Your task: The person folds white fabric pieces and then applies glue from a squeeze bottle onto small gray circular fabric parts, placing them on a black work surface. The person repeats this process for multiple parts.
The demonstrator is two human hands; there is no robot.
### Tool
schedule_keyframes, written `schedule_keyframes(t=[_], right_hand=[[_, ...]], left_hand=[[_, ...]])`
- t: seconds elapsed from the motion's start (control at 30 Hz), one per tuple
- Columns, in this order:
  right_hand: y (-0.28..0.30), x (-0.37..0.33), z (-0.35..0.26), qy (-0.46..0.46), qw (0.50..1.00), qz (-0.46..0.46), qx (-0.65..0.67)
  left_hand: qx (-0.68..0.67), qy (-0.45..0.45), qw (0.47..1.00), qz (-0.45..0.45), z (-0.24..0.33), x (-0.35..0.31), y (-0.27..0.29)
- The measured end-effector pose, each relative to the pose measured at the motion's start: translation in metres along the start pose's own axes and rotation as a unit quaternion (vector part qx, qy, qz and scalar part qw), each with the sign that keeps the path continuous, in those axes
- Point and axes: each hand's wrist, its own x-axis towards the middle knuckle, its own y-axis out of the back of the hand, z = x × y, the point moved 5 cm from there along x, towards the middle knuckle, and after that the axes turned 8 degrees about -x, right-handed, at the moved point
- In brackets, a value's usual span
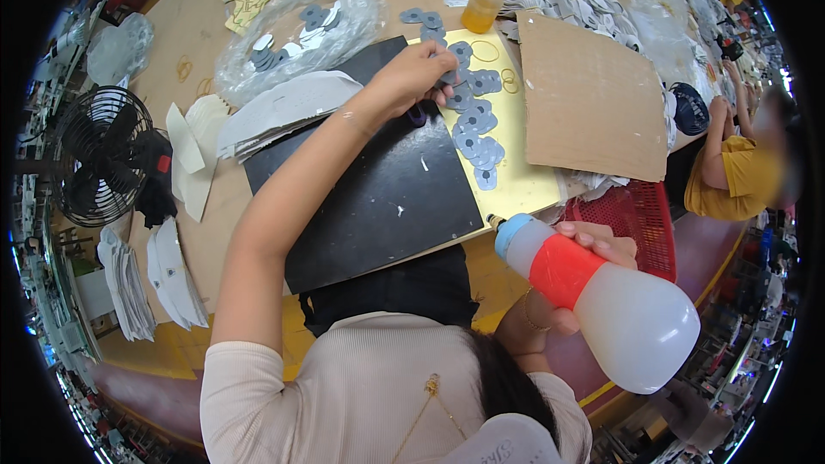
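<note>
My left hand (419, 73) reaches over the top edge of the black board (387, 198), its fingers curled together on a small grey rounded piece (449, 78). Beside it, a line of overlapping grey pieces (478, 116) with dark round spots runs down the yellow sheet (516, 180). Several of these pieces lie above the hand too. My right hand (606, 245) is wrapped round a translucent squeeze bottle (636, 314) with a red band and a light blue cap. The bottle is tilted, its nozzle toward the lower edge of the yellow sheet.
Left of the board are stacked whitish panels (288, 107), a clear bag (352, 13) with grey pieces and a black fan (101, 155). A cardboard sheet (593, 94), a red basket (657, 223) and an orange-topped bottle (483, 9) lie rightward. A person in yellow (730, 176) works at far right.
</note>
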Motion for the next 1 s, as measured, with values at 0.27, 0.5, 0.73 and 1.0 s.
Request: schedule_keyframes(t=[0.27, 0.5, 0.73, 1.0], right_hand=[[-0.016, 0.011, 0.006, 0.018, 0.999, 0.031, -0.024], [-0.03, 0.015, 0.007, 0.07, 0.996, -0.009, -0.056], [-0.04, 0.016, 0.004, 0.105, 0.993, -0.035, -0.048], [-0.042, 0.016, 0.004, 0.105, 0.989, -0.065, -0.085]], left_hand=[[0.035, -0.002, 0.998, -0.047, 0.0, -0.109, 0.005], [-0.092, 0.039, 0.993, -0.056, -0.004, -0.144, -0.004], [-0.063, -0.014, 0.997, -0.04, 0.002, -0.156, -0.005], [-0.055, -0.033, 0.997, -0.035, 0.006, -0.161, -0.007]])
